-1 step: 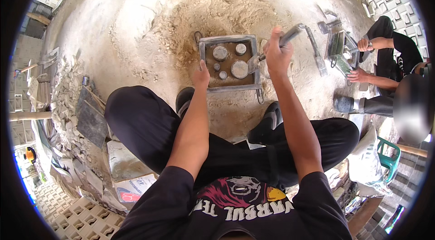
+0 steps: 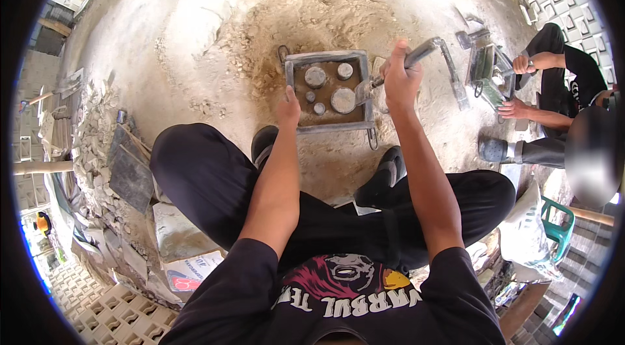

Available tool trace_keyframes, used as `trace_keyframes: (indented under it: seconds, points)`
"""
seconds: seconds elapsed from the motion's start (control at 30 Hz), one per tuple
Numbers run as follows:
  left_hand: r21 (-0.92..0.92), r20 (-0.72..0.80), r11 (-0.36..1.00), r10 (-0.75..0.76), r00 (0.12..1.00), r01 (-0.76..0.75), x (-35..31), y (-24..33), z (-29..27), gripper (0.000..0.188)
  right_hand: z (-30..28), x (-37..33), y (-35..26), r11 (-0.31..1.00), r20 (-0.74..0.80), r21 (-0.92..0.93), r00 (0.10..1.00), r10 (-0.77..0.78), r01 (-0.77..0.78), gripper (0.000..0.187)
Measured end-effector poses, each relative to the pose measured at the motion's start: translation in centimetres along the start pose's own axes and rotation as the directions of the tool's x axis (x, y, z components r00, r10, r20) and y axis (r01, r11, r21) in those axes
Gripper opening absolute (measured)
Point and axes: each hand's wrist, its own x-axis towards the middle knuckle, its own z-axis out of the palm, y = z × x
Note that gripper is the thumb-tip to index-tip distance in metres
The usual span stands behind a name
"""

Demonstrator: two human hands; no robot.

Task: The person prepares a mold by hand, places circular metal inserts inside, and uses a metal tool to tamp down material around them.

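The handle of a trowel is being grasped by the curled fingers of the right hand. The thumb of the left hand is being laid along the left wall of a frame; its other fingers are being hidden, and whether they are gripping cannot be told. The frame is being supported by the ground, in front of the feet, and sand is being contained in it. The trowel blade is being held inside the right wall, just beside the large disc; contact cannot be confirmed. Four smaller discs are also being surrounded by the sand. Wire loops are being carried at the upper left and lower right corners. Loose soil is being spread beyond the frame. To the right, a bar and a hammer are being borne by the ground, and a second box is being worked at by a co-worker. To the left, a dark slab is being bordered by rubble.
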Motion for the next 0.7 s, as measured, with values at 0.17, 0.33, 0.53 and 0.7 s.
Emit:
trace_keyframes:
  seconds: [0.17, 0.33, 0.53, 0.7]
  points:
    - [0.018, 0.043, 0.999, -0.05, 0.998, 0.05, -1.0, 2.4, 1.1, 0.076, -1.4, 0.0, 0.5, 0.997, -0.033, -0.078, 0.999, 0.008, -0.011, 0.045]
    - [0.047, -0.032, 0.986, -0.161, 0.986, 0.163, -3.4, 5.8, -0.4, 0.089, -1.2, -0.5, 1.0, 0.98, 0.057, -0.196, 0.998, -0.012, 0.023, 0.045]
    - [0.037, -0.049, 0.975, -0.218, 0.975, 0.22, -2.8, 5.1, -0.5, 0.089, 0.4, -0.9, -1.2, 0.974, 0.103, -0.212, 0.993, -0.056, 0.077, 0.045]
    - [0.029, 0.027, 0.939, -0.344, 0.939, 0.343, -2.5, 6.6, -0.9, 0.096, -2.7, 1.2, 6.8, 0.942, 0.166, -0.32, 0.985, -0.045, 0.097, 0.049]
